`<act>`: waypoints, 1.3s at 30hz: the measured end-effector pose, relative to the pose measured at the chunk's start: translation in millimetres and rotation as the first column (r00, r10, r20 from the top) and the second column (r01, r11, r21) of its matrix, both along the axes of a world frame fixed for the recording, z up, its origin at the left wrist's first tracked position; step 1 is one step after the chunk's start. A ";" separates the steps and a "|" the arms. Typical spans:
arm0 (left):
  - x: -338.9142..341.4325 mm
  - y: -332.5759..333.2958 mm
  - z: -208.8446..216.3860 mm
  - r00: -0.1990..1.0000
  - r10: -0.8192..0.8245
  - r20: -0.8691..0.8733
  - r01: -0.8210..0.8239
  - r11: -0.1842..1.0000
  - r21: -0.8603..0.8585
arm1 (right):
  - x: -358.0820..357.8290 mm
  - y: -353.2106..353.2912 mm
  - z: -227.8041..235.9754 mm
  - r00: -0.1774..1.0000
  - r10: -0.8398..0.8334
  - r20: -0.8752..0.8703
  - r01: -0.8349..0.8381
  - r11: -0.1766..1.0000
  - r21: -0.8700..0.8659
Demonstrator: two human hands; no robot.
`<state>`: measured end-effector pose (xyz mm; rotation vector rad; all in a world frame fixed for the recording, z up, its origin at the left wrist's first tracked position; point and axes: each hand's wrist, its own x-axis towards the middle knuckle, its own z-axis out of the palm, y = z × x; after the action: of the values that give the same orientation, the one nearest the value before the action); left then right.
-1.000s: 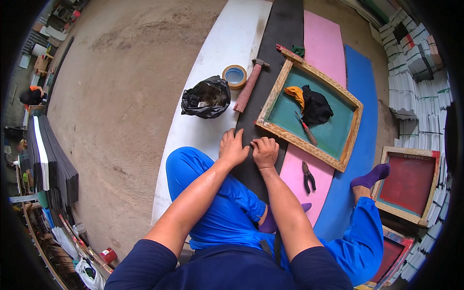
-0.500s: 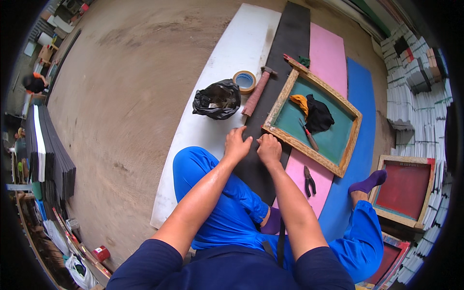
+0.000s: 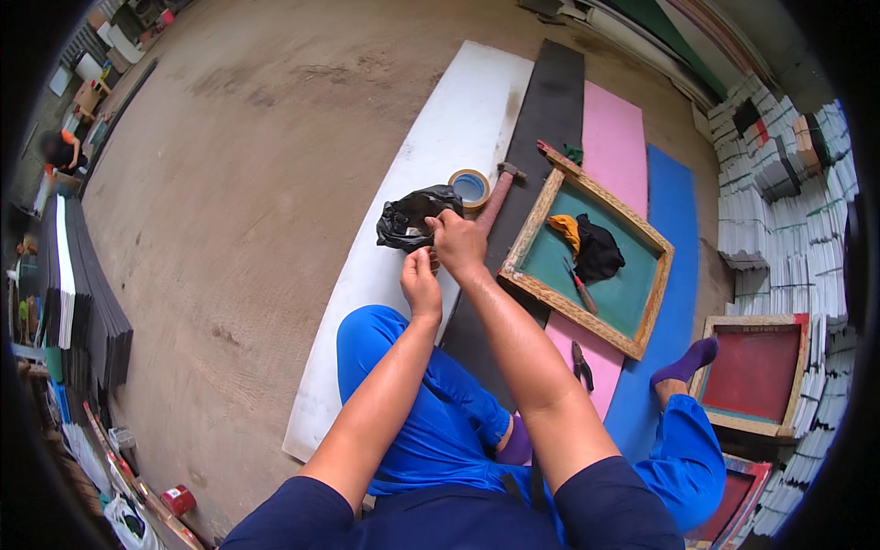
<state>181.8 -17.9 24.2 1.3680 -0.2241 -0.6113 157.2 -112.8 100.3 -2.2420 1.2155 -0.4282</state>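
Observation:
A crumpled black plastic bag (image 3: 400,223) stands open on the white sheet, with something small and pale inside. My right hand (image 3: 458,243) is at the bag's right rim, its fingers curled together; whether they grip the plastic or a small item is hidden. Just below the bag's near edge, my left hand (image 3: 422,286) is closed in a pinch, and what it holds is too small to name. Beside the right hand lie a hammer (image 3: 497,203) with a wrapped reddish handle and a roll of tape (image 3: 470,189).
A wooden frame with green mesh (image 3: 541,266) holds a black and orange cloth (image 3: 598,252) and a red-handled tool (image 3: 581,289). Pliers (image 3: 582,366) rest on the pink sheet (image 3: 614,137). Stacked white bundles (image 3: 788,229) and a red-mesh frame (image 3: 752,371) are at right. A person (image 3: 62,152) works far left.
Both hands have moved left and away from me, from the dark sheet by the wooden frame to the black bag. The right hand has crossed above the left. The view has tilted slightly.

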 end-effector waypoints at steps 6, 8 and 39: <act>4.0 -1.6 33.0 0.654 -0.554 -0.515 0.162 0.767 -0.620 | -63.6 25.8 -29.6 0.949 0.297 0.108 -0.241 0.902 -0.359; 2.6 2.3 35.3 0.590 -0.537 -0.602 0.188 0.817 -0.545 | -100.0 31.1 -42.0 0.963 0.257 -0.085 -0.271 0.891 -0.364; -77.8 -67.9 -12.8 0.638 -0.686 0.349 0.340 0.658 0.672 | -366.1 -36.2 -65.1 0.928 -0.239 -0.285 0.210 0.969 -0.129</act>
<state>104.0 -85.8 11.4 2.0736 -1.0792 -0.7742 -208.9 -149.0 35.3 -2.3172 1.6516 -0.2413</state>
